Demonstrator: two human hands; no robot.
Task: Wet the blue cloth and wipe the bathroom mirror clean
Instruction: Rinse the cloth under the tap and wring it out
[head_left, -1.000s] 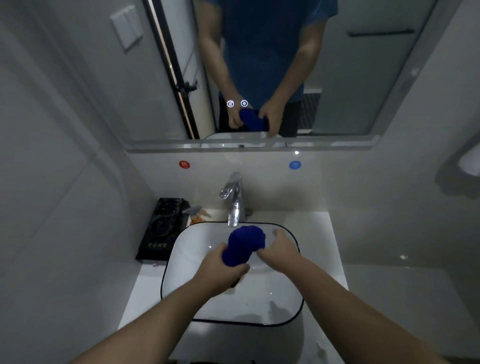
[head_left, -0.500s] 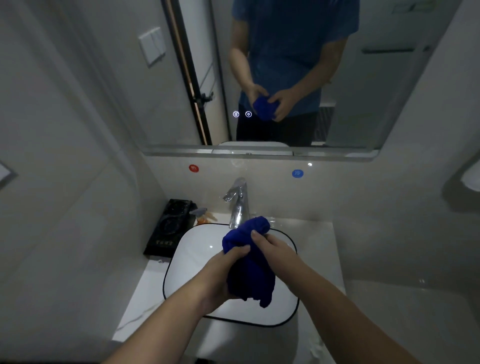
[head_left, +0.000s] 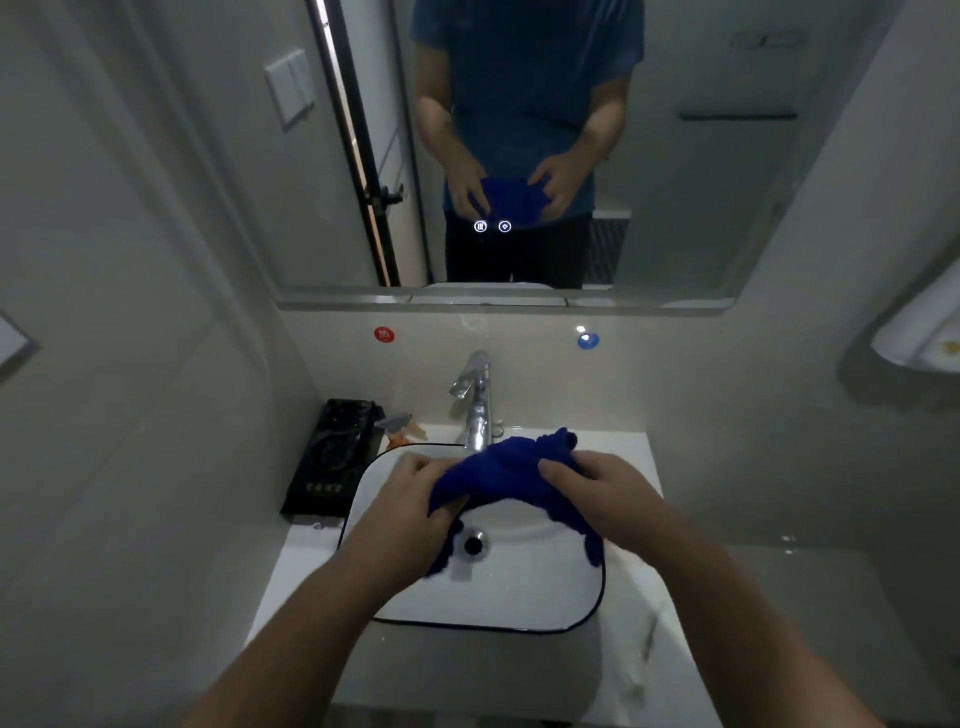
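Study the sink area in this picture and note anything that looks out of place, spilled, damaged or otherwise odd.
One thing stands out: a black two-burner cooktop lies on the counter just left of the basin, which is odd for a bathroom. No clear spill or damage shows.

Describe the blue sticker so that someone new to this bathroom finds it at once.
Start at the mirror; on the pale wall just below its lower edge, above the tap, sit two small round stickers. The blue sticker is right of the tap; the red sticker is left.
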